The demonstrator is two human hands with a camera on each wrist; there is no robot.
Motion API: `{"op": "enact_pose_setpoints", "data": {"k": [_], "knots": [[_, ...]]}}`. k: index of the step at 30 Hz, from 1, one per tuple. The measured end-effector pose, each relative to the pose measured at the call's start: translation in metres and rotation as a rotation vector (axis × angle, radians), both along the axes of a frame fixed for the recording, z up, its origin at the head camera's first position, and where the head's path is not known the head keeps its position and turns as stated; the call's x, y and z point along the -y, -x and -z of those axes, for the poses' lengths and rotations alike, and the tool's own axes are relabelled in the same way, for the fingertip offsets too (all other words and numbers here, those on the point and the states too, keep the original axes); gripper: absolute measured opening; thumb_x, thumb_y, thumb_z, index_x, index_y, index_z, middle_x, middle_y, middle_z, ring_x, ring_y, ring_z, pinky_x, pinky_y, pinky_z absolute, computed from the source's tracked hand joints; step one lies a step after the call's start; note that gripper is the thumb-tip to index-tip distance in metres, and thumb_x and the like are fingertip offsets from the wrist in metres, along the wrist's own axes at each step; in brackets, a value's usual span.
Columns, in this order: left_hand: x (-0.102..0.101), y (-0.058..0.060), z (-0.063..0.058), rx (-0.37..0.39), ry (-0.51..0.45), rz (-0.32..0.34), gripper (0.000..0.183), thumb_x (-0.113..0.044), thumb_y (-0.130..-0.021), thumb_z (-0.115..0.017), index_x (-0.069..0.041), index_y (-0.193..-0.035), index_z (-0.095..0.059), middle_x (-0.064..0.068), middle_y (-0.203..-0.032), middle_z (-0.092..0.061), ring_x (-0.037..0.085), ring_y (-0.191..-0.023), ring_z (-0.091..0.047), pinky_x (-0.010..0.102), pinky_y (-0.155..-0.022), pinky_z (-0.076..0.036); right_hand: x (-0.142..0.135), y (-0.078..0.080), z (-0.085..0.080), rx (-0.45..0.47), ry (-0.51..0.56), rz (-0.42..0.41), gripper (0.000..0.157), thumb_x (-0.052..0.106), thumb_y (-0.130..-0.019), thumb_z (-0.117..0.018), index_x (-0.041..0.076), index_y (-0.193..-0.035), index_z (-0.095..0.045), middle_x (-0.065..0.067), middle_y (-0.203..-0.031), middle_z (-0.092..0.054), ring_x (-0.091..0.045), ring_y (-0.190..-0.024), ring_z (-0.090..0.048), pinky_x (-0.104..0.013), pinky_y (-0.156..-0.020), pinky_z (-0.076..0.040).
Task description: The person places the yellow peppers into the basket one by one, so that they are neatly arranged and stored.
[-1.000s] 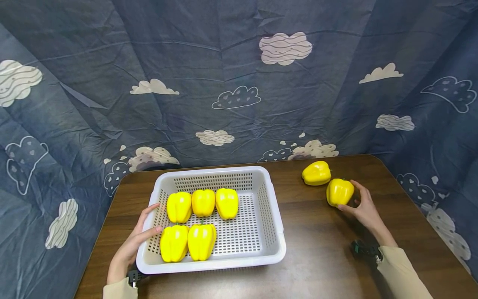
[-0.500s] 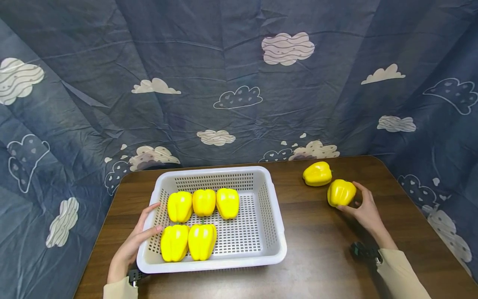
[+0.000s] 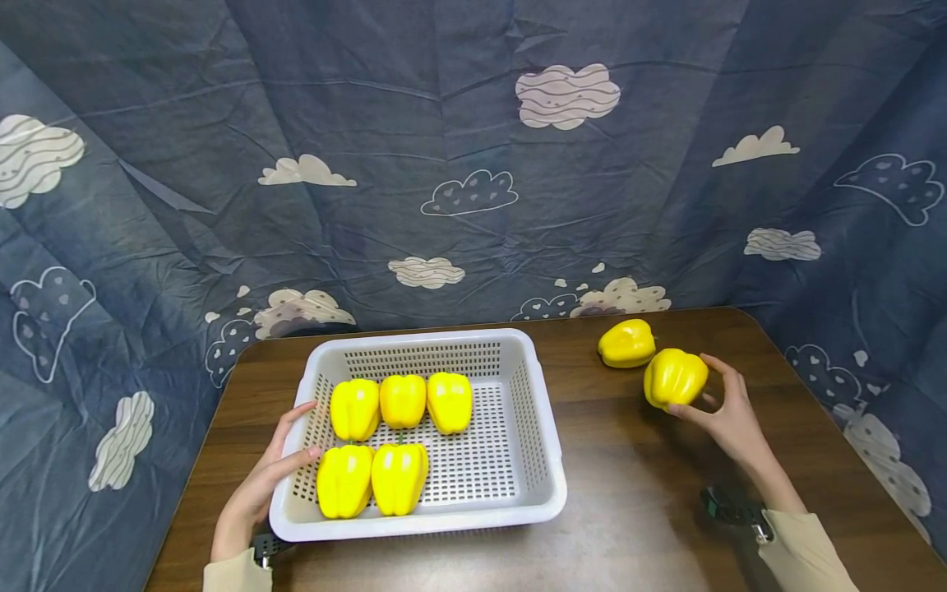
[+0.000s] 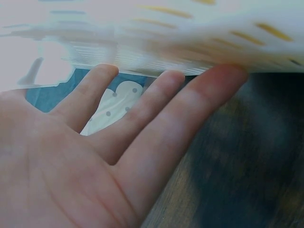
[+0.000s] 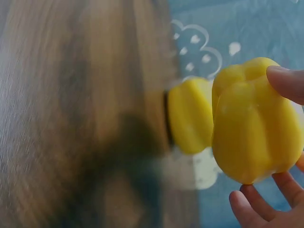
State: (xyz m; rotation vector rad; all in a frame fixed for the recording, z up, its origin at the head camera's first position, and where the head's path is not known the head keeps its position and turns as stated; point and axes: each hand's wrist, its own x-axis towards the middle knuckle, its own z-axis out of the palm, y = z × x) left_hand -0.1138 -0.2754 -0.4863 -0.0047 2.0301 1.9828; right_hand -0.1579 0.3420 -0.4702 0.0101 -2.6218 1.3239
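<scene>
My right hand (image 3: 728, 415) holds a yellow bell pepper (image 3: 675, 377) between thumb and fingers, slightly raised over the table at the right. In the right wrist view this bell pepper (image 5: 254, 126) is close up, with the thumb (image 5: 287, 83) on one end and fingertips on the other side. A second yellow bell pepper (image 3: 626, 344) lies on the table just behind it. My left hand (image 3: 259, 485) grips the left rim of a light grey plastic basket (image 3: 551, 460). Three fingers (image 4: 161, 133) reach under the basket's wall in the left wrist view. Several yellow bell peppers (image 3: 399, 479) sit in the basket in two rows.
The brown wooden table (image 3: 614, 526) carries the basket left of centre. A dark blue curtain with clouds (image 3: 473, 123) hangs behind the table and at both sides. Inside the basket, its slotted floor (image 3: 481, 460) shows to the right of the peppers.
My right hand has tipped the bell pepper slightly and raised it off the table. The left hand and the basket have stayed in place.
</scene>
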Motion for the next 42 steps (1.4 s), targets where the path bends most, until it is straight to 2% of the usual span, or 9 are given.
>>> {"op": "enact_pose_setpoints", "data": {"k": [3,5,12,18,23,31,34,39,42], "knots": [[0.000,0.000,0.000,-0.001,0.000,0.000,0.065,-0.014,-0.093,-0.050,-0.026,-0.147,-0.015,0.022,-0.152,-0.006,0.051,-0.123,-0.032,0.058,-0.081,-0.049,0.010,-0.005,-0.011,-0.022,0.021,-0.027,0.091,0.005,-0.076,-0.079,-0.001,-0.146,-0.022,-0.024,-0.139,-0.023,-0.040,-0.125,-0.027,-0.003,-0.083,-0.036],[0.000,0.000,0.000,-0.003,0.000,-0.001,0.065,-0.013,-0.092,-0.050,-0.026,-0.147,-0.016,0.022,-0.152,-0.007,0.051,-0.123,-0.032,0.058,-0.081,-0.049,0.018,-0.008,-0.019,-0.033,0.028,-0.051,0.091,0.005,-0.076,-0.079,0.000,-0.146,-0.022,-0.022,-0.138,-0.023,-0.039,-0.123,-0.028,-0.001,-0.082,-0.035],[0.000,0.000,0.000,-0.003,0.007,-0.004,0.065,-0.014,-0.092,-0.050,-0.026,-0.146,-0.016,0.022,-0.151,-0.006,0.052,-0.124,-0.031,0.058,-0.081,-0.049,0.044,-0.017,-0.041,-0.034,0.052,-0.132,0.091,0.003,-0.075,-0.079,0.002,-0.146,-0.021,-0.018,-0.139,-0.024,-0.028,-0.117,-0.037,-0.003,-0.083,-0.038],[-0.001,0.001,0.000,-0.010,-0.002,-0.002,0.065,-0.013,-0.092,-0.050,-0.026,-0.146,-0.016,0.023,-0.151,-0.007,0.052,-0.123,-0.030,0.058,-0.081,-0.049,0.070,-0.027,-0.053,-0.010,0.077,-0.207,0.091,0.005,-0.075,-0.080,0.006,-0.147,-0.023,-0.017,-0.139,-0.025,-0.036,-0.121,-0.032,-0.006,-0.084,-0.039],[-0.001,0.000,0.000,-0.014,-0.007,0.000,0.065,-0.013,-0.092,-0.049,-0.027,-0.146,-0.016,0.023,-0.151,-0.007,0.051,-0.123,-0.031,0.058,-0.082,-0.049,0.093,-0.031,-0.058,-0.048,0.069,-0.270,0.090,0.004,-0.072,-0.082,0.006,-0.145,-0.029,-0.016,-0.131,-0.031,-0.035,-0.118,-0.038,-0.008,-0.089,-0.039],[0.000,0.000,0.001,-0.010,-0.018,0.003,0.064,-0.013,-0.092,-0.049,-0.028,-0.146,-0.017,0.023,-0.151,-0.007,0.050,-0.123,-0.033,0.058,-0.081,-0.049,0.120,-0.033,-0.062,-0.056,0.095,-0.364,0.089,0.007,-0.071,-0.084,0.010,-0.144,-0.033,-0.011,-0.139,-0.031,-0.033,-0.124,-0.038,-0.009,-0.095,-0.034],[0.000,0.000,0.001,-0.011,-0.022,0.004,0.064,-0.012,-0.093,-0.048,-0.028,-0.146,-0.016,0.023,-0.151,-0.007,0.050,-0.123,-0.033,0.058,-0.082,-0.049,0.129,-0.035,-0.063,-0.028,0.106,-0.381,0.089,0.009,-0.072,-0.084,0.011,-0.144,-0.033,-0.009,-0.142,-0.030,-0.034,-0.126,-0.038,-0.019,-0.100,-0.037],[-0.001,-0.001,0.001,-0.014,-0.022,0.004,0.064,-0.012,-0.093,-0.048,-0.026,-0.146,-0.016,0.024,-0.151,-0.008,0.049,-0.122,-0.033,0.058,-0.082,-0.049,0.143,-0.038,-0.065,0.014,0.123,-0.418,0.088,0.011,-0.072,-0.084,0.013,-0.144,-0.033,-0.008,-0.142,-0.031,-0.035,-0.127,-0.037,-0.050,-0.102,-0.036],[-0.001,-0.001,0.000,-0.015,-0.016,0.004,0.064,-0.013,-0.093,-0.048,-0.026,-0.146,-0.016,0.024,-0.151,-0.008,0.048,-0.122,-0.034,0.058,-0.082,-0.049,0.152,-0.040,-0.064,0.026,0.134,-0.443,0.088,0.013,-0.072,-0.084,0.014,-0.144,-0.034,-0.007,-0.141,-0.032,-0.033,-0.127,-0.037,-0.054,-0.101,-0.036]]}}
